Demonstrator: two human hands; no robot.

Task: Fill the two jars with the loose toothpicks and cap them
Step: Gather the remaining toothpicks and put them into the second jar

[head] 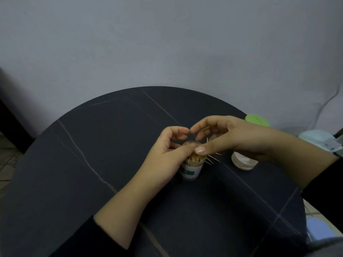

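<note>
A clear toothpick jar (191, 170) with a white and teal label stands upright at the middle of the dark round table (104, 145); pale toothpicks show through its wall. My left hand (167, 154) wraps its upper part from the left. My right hand (226, 136) arches over the top, thumb and fingers pinching a clear round cap (191, 144) at the rim. Whether the cap is seated I cannot tell. Several loose toothpicks (213, 160) lie fanned just right of the jar. A second clear jar (245, 163) stands to the right, partly hidden under my right wrist.
A green-lidded container (257, 120) sits at the table's far right edge behind my right hand. A light blue object (319, 140) lies off the table to the right. A grey wall stands close behind the table. A white cable hangs at the far right.
</note>
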